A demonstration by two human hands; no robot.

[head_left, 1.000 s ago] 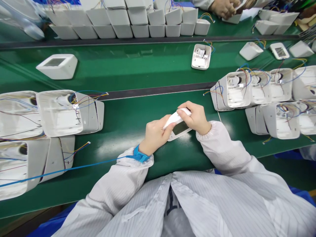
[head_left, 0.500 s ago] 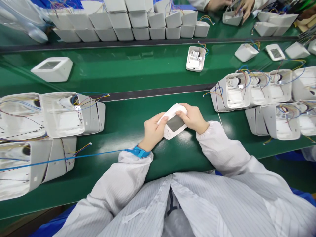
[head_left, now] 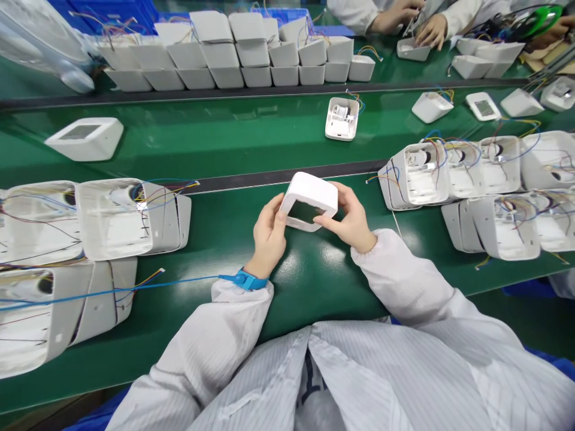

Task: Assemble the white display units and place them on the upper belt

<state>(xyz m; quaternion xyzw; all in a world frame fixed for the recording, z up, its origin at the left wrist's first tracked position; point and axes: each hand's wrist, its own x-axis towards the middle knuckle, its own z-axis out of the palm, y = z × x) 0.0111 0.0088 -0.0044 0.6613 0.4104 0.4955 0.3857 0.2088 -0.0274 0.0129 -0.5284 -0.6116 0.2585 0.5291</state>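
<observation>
Between my two hands is a white plastic device housing (head_left: 313,186) with a dark rectangular window, tilted above the green bench (head_left: 233,239). My left hand (head_left: 268,236) grips its left side, the thumb at the front edge. On the right side, my right hand (head_left: 353,220) holds it, with the thumb along the lower front rim and the fingers behind. A blue wrist strap (head_left: 248,279) circles my left wrist, its cord running off to the left. The back of the housing is hidden from me.
Open white housings with wires (head_left: 114,218) stand stacked at left, more (head_left: 424,173) at right. On the strip beyond lie a wired half-shell (head_left: 342,118) and a screened unit (head_left: 85,139). Stacked shells (head_left: 224,54) line the far side. A co-worker's hands (head_left: 431,31) handle a shell at top right.
The housing has been turned in my hands, so its white top side and window now show at another angle. It is a little higher. The whole view has shifted slightly.
</observation>
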